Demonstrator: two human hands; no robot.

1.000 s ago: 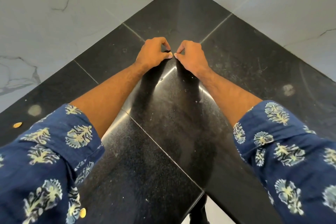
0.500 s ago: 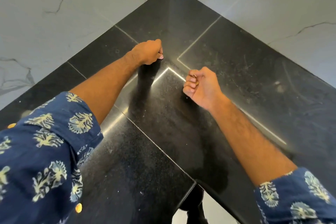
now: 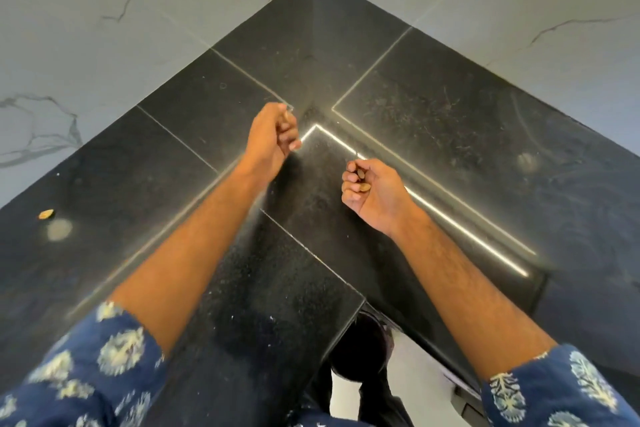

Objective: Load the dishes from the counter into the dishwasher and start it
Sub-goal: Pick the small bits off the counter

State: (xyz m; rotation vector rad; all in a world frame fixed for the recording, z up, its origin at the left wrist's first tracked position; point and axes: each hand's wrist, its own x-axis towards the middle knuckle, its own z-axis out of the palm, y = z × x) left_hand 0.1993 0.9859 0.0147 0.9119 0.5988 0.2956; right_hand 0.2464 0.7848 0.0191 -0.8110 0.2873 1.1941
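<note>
No dishes and no dishwasher are in view. My right hand [image 3: 372, 196] hovers over the black stone counter [image 3: 433, 121] with its fingers curled round a few small brown pieces [image 3: 362, 180], like nuts or scraps. My left hand [image 3: 273, 139] is further back near the counter's inner corner, fingers curled in a loose fist and blurred. Whether it holds anything is hidden by the fingers. Both forearms reach out from blue patterned sleeves.
One more small brown piece [image 3: 45, 214] lies on the counter at the far left. White marble walls [image 3: 104, 28] close the corner on both sides. The counter's front notch [image 3: 363, 302] lies between my arms, with the floor below.
Both hands were pinching at one spot on the counter, fingertips together. They have since lifted and parted, the right drawing back towards me with brown pieces in it.
</note>
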